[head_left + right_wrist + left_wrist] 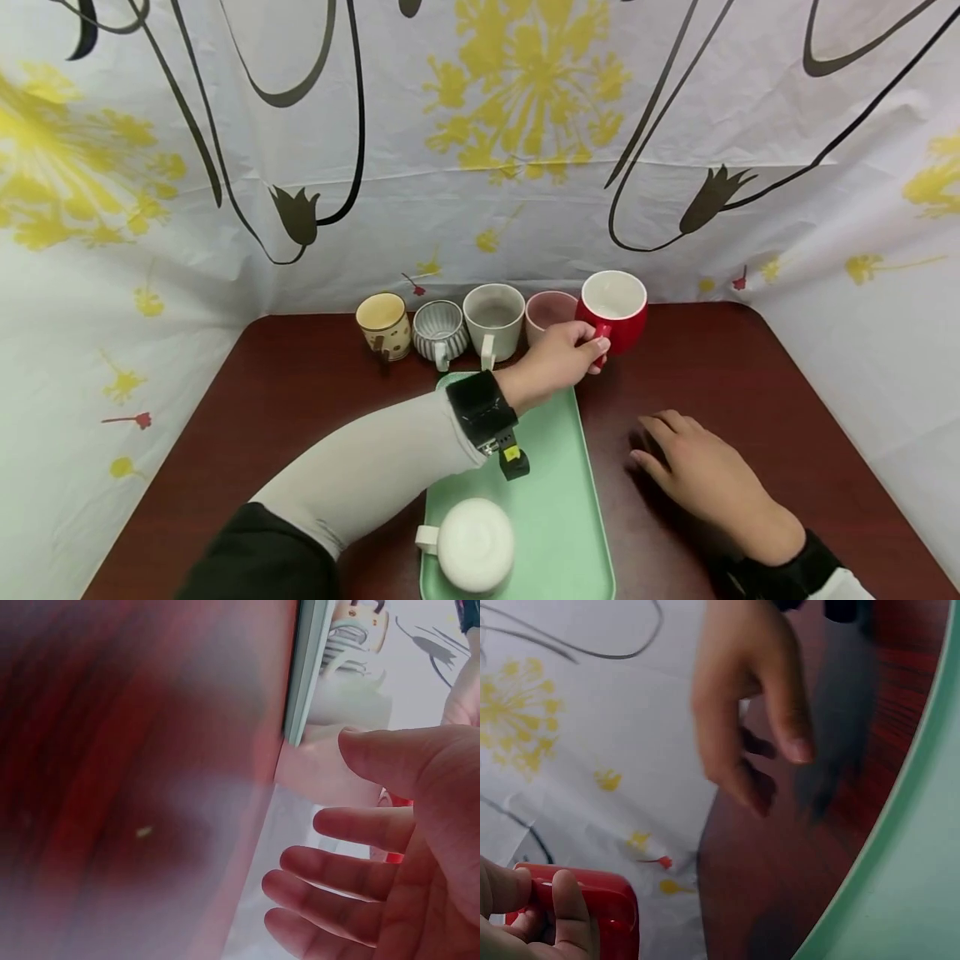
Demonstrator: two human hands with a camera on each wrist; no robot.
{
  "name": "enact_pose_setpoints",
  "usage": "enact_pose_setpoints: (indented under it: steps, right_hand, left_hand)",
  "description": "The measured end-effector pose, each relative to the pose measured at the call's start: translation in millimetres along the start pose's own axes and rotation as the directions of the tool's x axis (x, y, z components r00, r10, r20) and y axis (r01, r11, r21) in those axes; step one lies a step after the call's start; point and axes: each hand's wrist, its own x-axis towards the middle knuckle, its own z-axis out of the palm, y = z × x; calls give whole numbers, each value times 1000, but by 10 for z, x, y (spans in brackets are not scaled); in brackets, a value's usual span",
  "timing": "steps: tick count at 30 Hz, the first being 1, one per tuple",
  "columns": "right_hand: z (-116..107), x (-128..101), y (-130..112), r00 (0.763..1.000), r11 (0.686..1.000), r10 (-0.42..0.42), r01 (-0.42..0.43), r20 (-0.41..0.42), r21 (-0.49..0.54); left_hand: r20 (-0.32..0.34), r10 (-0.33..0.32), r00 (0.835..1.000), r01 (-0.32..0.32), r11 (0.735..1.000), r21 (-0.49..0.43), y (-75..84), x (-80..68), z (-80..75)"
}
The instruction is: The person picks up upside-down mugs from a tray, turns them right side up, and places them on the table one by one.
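Observation:
My left hand reaches over the tray and grips a red mug by its handle, with the mug's white inside facing up. In the left wrist view the thumb and fingers pinch the handle of that red mug. The mug is at the right end of a row, overlapping the pink cup in the head view. My right hand is low over the right side of the table, fingers relaxed and holding nothing. The right wrist view shows the right palm and the spread fingers.
A green tray lies lengthwise, with an upside-down white mug at its near end. Behind it stand a yellow spotted mug, a grey striped cup and a grey-white mug. A patterned cloth hangs behind the table.

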Motion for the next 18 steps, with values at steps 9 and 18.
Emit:
enact_pose_setpoints:
  steps: [9,18]
  right_hand:
    - [-32,26,75,999,999,32,-32,33,6]
    - [-18,32,85,995,997,67,-69,78,26]
  left_hand:
    - [-57,-74,996,74,997,3,-120,138,280]
    - [-167,-99,981,118,988,104,-311,319,418]
